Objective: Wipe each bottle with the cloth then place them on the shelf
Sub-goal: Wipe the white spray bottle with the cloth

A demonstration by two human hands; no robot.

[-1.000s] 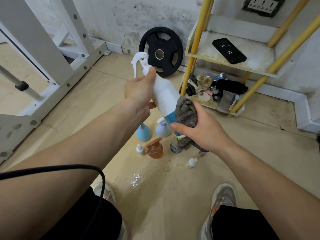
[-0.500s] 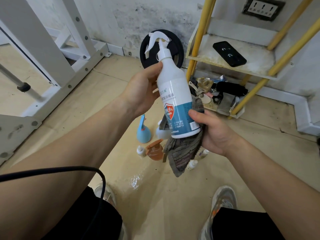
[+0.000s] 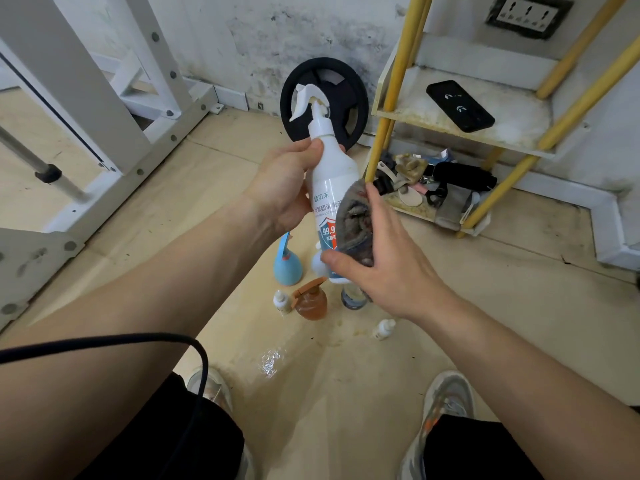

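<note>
shelf (image 3: pixel 446 128): yellow-posted rack, up and to the right of both sets of fingers. upper board carries a dark phone (image 3: pixel 459 105); lower board is crowded with odds and ends. the bare patch on the upper board looks the likeliest landing spot.

spray bottle (image 3: pixel 332 174): white plastic with a trigger head, held off the floor, near upright. left hand (image 3: pixel 280 188) fingers curl round its shoulder just below the neck. wall is opaque, so fill level cannot be read. judged light to moderate, stiff, smooth, slick if damp. best hold: shoulder or neck, not the label.

cloth (image 3: pixel 356 223): grey-brown, soft, bunched. right hand (image 3: pixel 391 268) fingers and thumb clamp it against the bottle's lower body.

floor, below the fingers: blue bottle (image 3: pixel 288 268); amber bottle (image 3: pixel 311 303) showing brownish liquid; small white bottle (image 3: pixel 282 301) beside it; second small white bottle (image 3: pixel 383 329) under the right wrist. all judged light and easily tipped.
</note>
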